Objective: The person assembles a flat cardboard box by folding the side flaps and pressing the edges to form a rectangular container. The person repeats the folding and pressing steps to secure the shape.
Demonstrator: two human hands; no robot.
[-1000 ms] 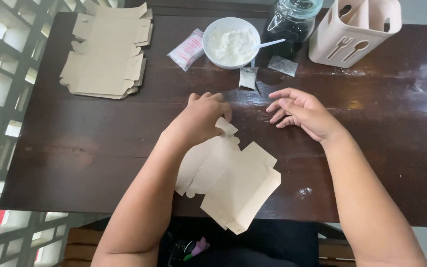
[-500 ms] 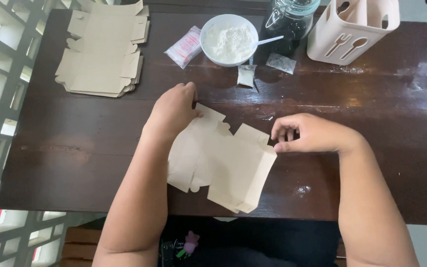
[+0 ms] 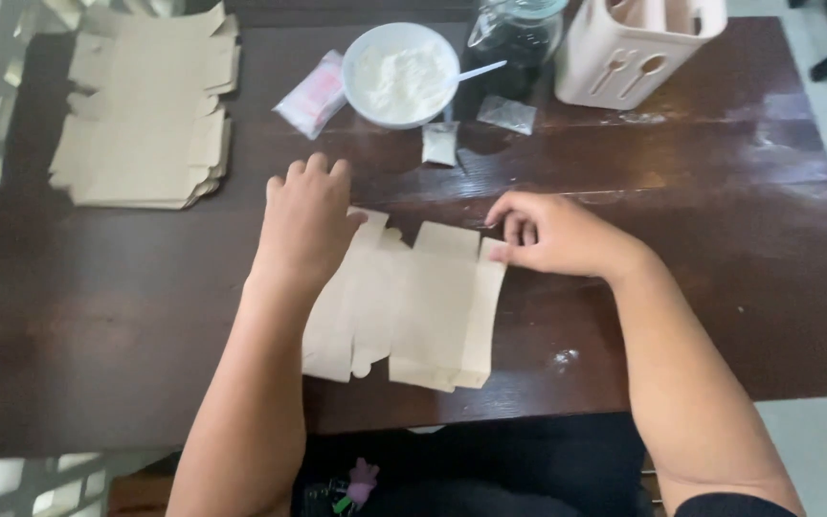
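Observation:
A flat brown cardboard box blank lies on the dark wooden table in front of me. My left hand rests palm down on its upper left corner, fingers spread. My right hand pinches the blank's upper right flap between thumb and curled fingers. The blank's lower edge reaches near the table's front edge.
A stack of the same cardboard blanks sits at the far left. At the back stand a white bowl of white powder with a spoon, a pink packet, a dark glass jar, small sachets and a cream cutlery holder.
The cardboard blank has been turned and slid up the table to lie squarer. My right hand went from resting open on the table to gripping the blank's right flap; my left hand moved to its upper left corner.

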